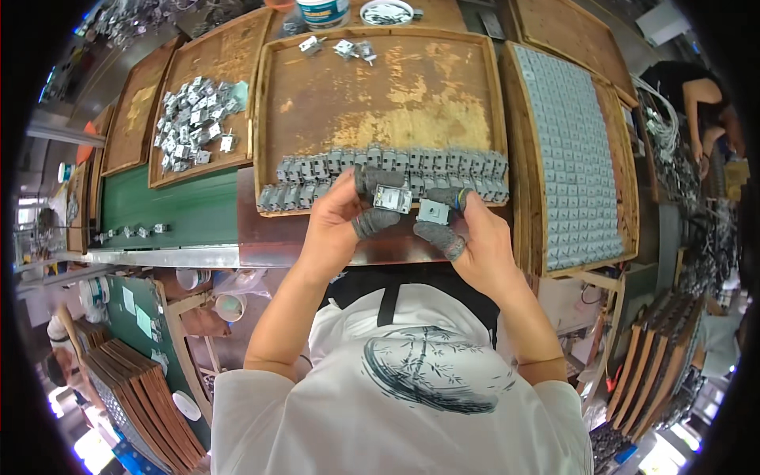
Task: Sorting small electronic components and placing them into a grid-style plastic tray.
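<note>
Apparently at a checking or pairing step over the tray's (317, 103) near edge: pinching a block (393, 199) in the left hand (339, 212) and a pale part (433, 211) in the right hand (477, 237), just apart. Next, probably calls for squaring both up steadily.

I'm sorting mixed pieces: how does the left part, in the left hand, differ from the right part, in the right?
The left part, in the left hand, shows a busier face with metallic detail; the right part, in the right hand, shows a plainer pale-grey face with a small dark mark. The left part sits slightly farther from the body than the right part. Both are small and boxy.
</note>
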The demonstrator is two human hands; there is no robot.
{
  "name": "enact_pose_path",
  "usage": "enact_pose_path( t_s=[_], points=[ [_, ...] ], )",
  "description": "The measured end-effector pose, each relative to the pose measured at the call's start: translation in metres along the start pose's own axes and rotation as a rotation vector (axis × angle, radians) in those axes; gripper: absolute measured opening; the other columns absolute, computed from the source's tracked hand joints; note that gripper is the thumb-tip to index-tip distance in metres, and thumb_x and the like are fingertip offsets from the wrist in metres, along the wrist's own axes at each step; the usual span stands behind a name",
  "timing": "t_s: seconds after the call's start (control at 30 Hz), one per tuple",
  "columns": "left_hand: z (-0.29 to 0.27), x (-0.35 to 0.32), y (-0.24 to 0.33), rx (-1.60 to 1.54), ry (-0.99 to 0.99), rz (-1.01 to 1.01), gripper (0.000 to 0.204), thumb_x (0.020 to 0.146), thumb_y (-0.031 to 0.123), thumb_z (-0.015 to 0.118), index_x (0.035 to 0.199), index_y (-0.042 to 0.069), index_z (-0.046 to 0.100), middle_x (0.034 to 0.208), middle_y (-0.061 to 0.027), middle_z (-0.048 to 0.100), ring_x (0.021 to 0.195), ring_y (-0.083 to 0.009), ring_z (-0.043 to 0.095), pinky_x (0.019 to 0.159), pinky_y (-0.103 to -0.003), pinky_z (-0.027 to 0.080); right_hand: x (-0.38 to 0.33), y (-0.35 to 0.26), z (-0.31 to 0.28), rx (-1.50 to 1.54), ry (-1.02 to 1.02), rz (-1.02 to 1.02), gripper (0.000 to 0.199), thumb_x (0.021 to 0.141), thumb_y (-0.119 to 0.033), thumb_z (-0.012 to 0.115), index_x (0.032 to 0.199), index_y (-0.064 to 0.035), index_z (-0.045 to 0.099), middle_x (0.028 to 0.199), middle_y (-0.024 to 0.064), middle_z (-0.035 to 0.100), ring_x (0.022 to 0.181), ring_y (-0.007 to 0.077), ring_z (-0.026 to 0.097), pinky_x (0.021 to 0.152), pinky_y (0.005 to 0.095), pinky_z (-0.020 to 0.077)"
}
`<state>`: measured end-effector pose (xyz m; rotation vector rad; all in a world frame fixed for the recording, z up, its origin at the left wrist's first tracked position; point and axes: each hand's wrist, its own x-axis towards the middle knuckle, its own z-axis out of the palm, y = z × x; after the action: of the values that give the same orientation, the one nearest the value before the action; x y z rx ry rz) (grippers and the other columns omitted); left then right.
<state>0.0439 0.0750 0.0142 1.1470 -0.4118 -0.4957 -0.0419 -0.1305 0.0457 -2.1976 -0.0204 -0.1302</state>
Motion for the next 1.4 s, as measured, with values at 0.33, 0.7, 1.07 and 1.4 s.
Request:
enact_pose_path(
  t_s=[0.33, 0.7, 1.07, 1.4],
  points=[
    [0.042, -0.008, -0.007, 0.328, -0.069, -0.011, 0.036, 0.088, -0.008, 0.061, 0.123, 0.0, 0.06, 0.115, -0.0054, 0.05, 0.105, -0.015, 0.057, 0.088, -0.027, 0.049, -0.012, 0.01, -0.002, -0.31, 0.172, -0.255, 0.027, 0.07, -0.003, 0.075, 0.09, 0.003, 0.057, 0.085, 0.0153, 0.055, 0.074, 0.037, 0.06, 0.061, 0.0424, 0.0499],
    [0.046, -0.012, -0.033, 0.996, 0.07, 0.177, 0.07, 0.065, 0.0, 0.072, 0.131, -0.001, 0.049, 0.124, -0.021, 0.047, 0.115, -0.0449, 0.047, 0.097, -0.045, 0.044, -0.014, 0.017, 0.025, -0.294, 0.151, -0.184, 0.023, 0.075, -0.005, 0.072, 0.093, 0.0019, 0.059, 0.083, 0.0151, 0.059, 0.072, 0.037, 0.061, 0.063, 0.0422, 0.0508],
    [0.019, -0.017, -0.024, 0.873, -0.011, 0.484, 0.06, 0.057, 0.014, 0.077, 0.113, -0.002, 0.063, 0.108, -0.0176, 0.064, 0.092, -0.0364, 0.062, 0.079, -0.042, 0.053, 0.004, 0.008, 0.027, 0.337, -0.25, 0.112, 0.04, 0.077, -0.028, 0.076, 0.102, 0.001, 0.064, 0.088, 0.0185, 0.068, 0.077, 0.0308, 0.067, 0.072, 0.0369, 0.0521],
    [-0.111, 0.015, 0.042, 1.182, 0.332, -0.072, 0.048, 0.072, 0.003, 0.07, 0.119, 0.005, 0.062, 0.106, -0.0155, 0.059, 0.097, -0.0357, 0.06, 0.084, -0.042, 0.049, -0.002, 0.036, -0.019, 0.34, 0.032, 0.349, 0.021, 0.093, -0.006, 0.063, 0.112, 0.0025, 0.062, 0.097, 0.0036, 0.066, 0.09, 0.0117, 0.061, 0.084, 0.0265, 0.0502]
  ],
)
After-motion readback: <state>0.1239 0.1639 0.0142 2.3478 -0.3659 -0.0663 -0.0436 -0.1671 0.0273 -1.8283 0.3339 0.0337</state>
